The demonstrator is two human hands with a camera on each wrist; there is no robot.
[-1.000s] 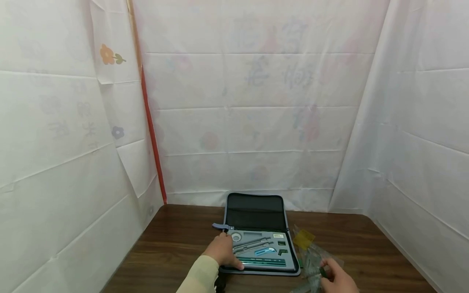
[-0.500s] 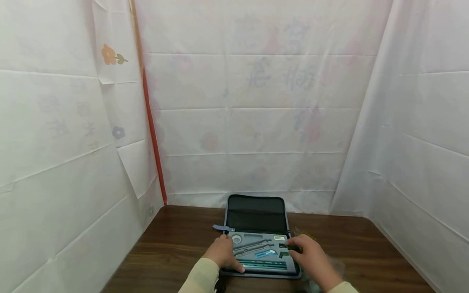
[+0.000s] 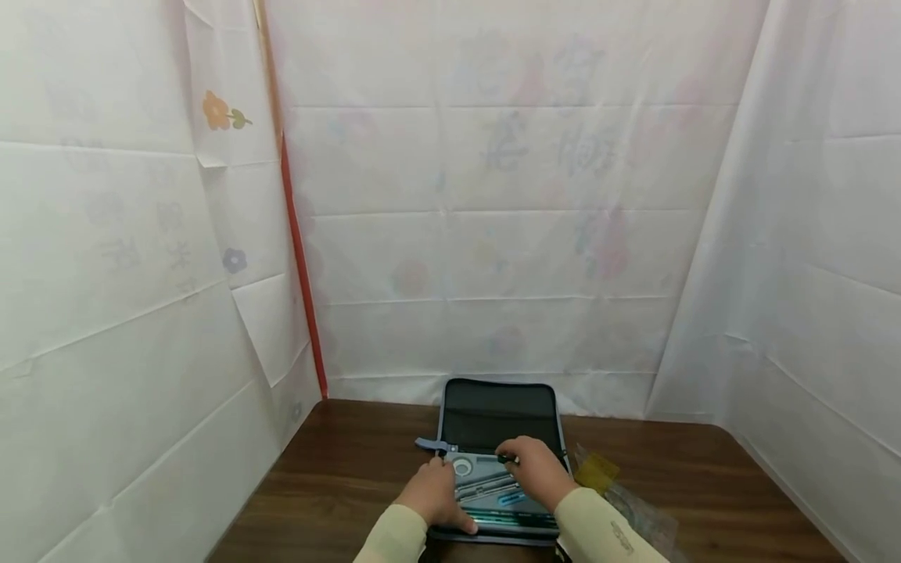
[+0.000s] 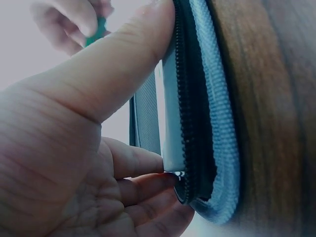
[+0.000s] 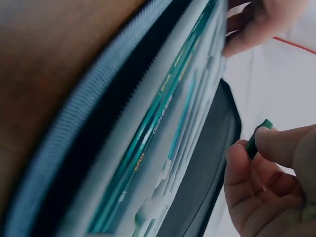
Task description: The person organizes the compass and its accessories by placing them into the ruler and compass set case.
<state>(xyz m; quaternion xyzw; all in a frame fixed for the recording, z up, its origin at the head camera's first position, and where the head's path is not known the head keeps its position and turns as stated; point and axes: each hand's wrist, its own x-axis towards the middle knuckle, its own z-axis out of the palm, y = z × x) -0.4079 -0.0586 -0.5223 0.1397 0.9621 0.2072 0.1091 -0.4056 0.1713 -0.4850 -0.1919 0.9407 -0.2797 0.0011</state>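
Observation:
An unzipped case (image 3: pixel 501 414) lies on the table, its grey tray (image 3: pixel 486 467) holding green pencils (image 3: pixel 510 518), silver compass-like tools and a blue cutter-like piece (image 3: pixel 511 497). My left hand (image 3: pixel 432 494) grips the case's left edge; in the left wrist view the thumb lies along the zipped rim (image 4: pixel 210 98), fingers at its corner. Above the upper part of the tray, my right hand (image 3: pixel 538 469) pinches a small dark green piece (image 5: pixel 259 138) between thumb and fingers. The right hand and forearm hide part of the tray's right side.
Right of the case lie a clear plastic bag (image 3: pixel 647 516) and a yellow transparent piece (image 3: pixel 597 472). The brown table (image 3: pixel 338 469) has white curtains (image 3: pixel 493 234) behind and at both sides. A blue-grey zip tab (image 3: pixel 431 445) sticks out at the case's left.
My right hand has moved left from the plastic bag, across the case's right edge, to above the tray, carrying the small green piece. The left hand stays at the case's left edge.

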